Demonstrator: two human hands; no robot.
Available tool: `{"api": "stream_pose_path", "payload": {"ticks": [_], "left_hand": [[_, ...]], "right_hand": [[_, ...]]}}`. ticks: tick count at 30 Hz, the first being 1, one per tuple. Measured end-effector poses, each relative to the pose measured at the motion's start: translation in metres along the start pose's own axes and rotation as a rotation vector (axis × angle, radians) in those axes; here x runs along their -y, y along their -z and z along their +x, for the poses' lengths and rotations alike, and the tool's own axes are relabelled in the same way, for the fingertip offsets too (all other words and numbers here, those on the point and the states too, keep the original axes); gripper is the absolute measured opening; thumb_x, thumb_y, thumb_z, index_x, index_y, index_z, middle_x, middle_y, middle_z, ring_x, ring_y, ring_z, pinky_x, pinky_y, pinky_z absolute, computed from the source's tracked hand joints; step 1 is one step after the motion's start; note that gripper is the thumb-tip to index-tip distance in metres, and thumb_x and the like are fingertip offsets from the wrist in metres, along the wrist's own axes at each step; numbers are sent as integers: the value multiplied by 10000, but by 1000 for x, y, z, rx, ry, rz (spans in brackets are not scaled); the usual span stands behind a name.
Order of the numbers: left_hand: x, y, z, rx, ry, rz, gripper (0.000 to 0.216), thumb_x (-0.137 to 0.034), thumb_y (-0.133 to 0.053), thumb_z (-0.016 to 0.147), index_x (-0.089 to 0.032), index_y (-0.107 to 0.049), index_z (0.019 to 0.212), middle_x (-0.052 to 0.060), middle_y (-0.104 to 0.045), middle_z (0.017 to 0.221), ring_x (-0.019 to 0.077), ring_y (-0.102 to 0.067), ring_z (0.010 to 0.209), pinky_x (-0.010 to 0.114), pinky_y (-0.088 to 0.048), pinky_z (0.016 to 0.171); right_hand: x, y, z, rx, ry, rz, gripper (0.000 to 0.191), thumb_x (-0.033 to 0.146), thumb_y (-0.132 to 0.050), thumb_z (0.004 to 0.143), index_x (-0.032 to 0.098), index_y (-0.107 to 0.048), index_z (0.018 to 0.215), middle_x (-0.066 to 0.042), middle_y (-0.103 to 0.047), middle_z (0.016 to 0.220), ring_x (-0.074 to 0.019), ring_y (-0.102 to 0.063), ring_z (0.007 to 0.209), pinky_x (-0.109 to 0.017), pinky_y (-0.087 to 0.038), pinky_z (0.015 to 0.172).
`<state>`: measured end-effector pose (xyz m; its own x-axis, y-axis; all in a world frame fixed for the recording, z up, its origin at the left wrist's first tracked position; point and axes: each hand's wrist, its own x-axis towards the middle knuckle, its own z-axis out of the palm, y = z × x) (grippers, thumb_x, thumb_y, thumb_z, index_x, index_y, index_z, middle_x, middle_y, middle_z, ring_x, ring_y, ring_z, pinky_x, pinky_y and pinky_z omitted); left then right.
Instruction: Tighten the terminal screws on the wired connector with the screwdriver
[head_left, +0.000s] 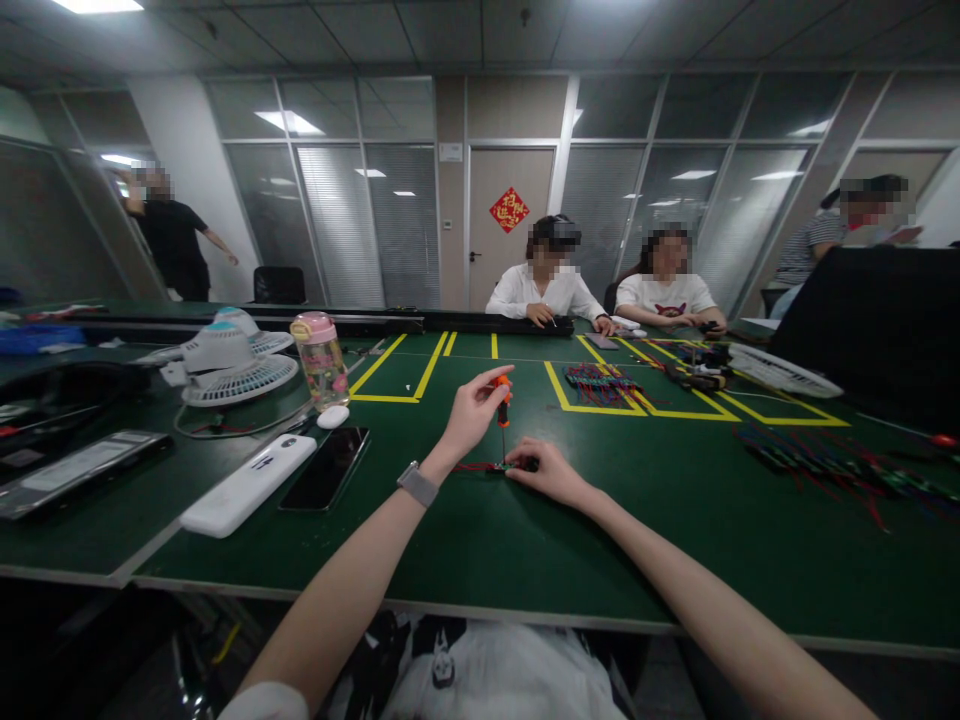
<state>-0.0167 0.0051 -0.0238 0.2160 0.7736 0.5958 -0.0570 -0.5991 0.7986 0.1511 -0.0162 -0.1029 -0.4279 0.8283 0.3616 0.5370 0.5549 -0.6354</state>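
My left hand (477,408) has its fingers closed around the handle of an orange and black screwdriver (504,403). The screwdriver stands upright, its thin shaft pointing down at a small circuit board (498,468) with red wires running off to the left. Low over the green table, my right hand (551,474) pinches the board's right side between thumb and fingers. Whether the screwdriver's tip sits in a screw is too small to tell.
To my left lie a black phone (326,468), a white power bank (251,483), a pink-lidded bottle (321,360) and a white fan (236,365). Wired boards (604,385) lie inside yellow tape; more wired boards (840,460) are at right. Two people sit opposite.
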Motion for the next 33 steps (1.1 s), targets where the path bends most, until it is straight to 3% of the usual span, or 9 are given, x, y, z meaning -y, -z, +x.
{"api": "stream_pose_path", "payload": {"ticks": [4, 7, 10, 15, 18, 21, 24, 27, 33], "left_hand": [[-2, 2, -1, -128, -69, 190, 248, -296, -584, 833, -215, -687, 1044, 63, -592, 1041, 154, -585, 930, 228, -496, 729], [-2, 2, -1, -45, -37, 57, 310, -275, -475, 895, -209, -634, 1153, 81, -604, 1114, 166, -589, 993, 277, -497, 810], [-2, 1, -1, 41, 17, -61, 362, -275, -500, 881, -183, -577, 1223, 78, -643, 1029, 147, -623, 849, 301, -510, 781], [-5, -1, -5, -77, -109, 205, 268, -310, -599, 827, -217, -679, 1066, 56, -588, 994, 140, -576, 868, 248, -486, 753], [-6, -2, -5, -5, -82, 102, 312, -281, -472, 900, -224, -630, 1163, 71, -599, 1078, 149, -584, 959, 261, -483, 809], [-7, -2, -4, 78, 6, -54, 348, -270, -488, 888, -185, -589, 1210, 71, -649, 996, 146, -624, 864, 283, -506, 780], [-7, -2, -4, -8, -20, 32, 300, -291, -622, 805, -179, -663, 1079, 46, -632, 913, 126, -607, 765, 244, -507, 696], [-7, -2, -4, -73, -80, 123, 258, -306, -602, 822, -200, -686, 1042, 56, -601, 993, 131, -597, 845, 223, -499, 705], [-5, -2, -2, 67, 47, -109, 360, -311, -529, 869, -167, -593, 1192, 70, -644, 961, 143, -641, 787, 290, -536, 726]], "right_hand": [[0, -1, 1, 1, 0, -10, 131, 214, -659, 751, 160, -713, 857, -24, -578, 769, -127, -551, 676, -261, -451, 649], [-1, -1, 1, 1, 5, -12, 137, 220, -661, 752, 161, -716, 863, -26, -581, 776, -128, -552, 682, -260, -449, 649], [-2, -1, 0, -4, 14, -15, 129, 217, -664, 749, 163, -716, 854, -27, -584, 778, -129, -551, 684, -259, -448, 647], [-1, -1, 1, -5, 5, -9, 129, 206, -667, 742, 163, -715, 853, -25, -584, 771, -128, -553, 678, -258, -453, 647], [-1, -1, 1, -2, 10, -6, 127, 215, -661, 747, 163, -712, 851, -25, -585, 771, -127, -551, 673, -256, -451, 639], [-1, -1, 0, -1, 19, -5, 124, 226, -657, 753, 166, -710, 848, -28, -591, 785, -128, -554, 676, -257, -451, 638], [-2, -1, 0, -3, 10, -9, 125, 228, -660, 751, 168, -712, 847, -27, -590, 780, -129, -555, 678, -259, -452, 643], [-1, -1, 1, -1, 2, -10, 131, 227, -662, 750, 166, -714, 853, -26, -586, 773, -128, -551, 671, -258, -450, 638], [0, 0, 1, -6, 7, -7, 125, 225, -667, 747, 165, -710, 849, -24, -588, 773, -130, -554, 674, -261, -448, 643]]}}
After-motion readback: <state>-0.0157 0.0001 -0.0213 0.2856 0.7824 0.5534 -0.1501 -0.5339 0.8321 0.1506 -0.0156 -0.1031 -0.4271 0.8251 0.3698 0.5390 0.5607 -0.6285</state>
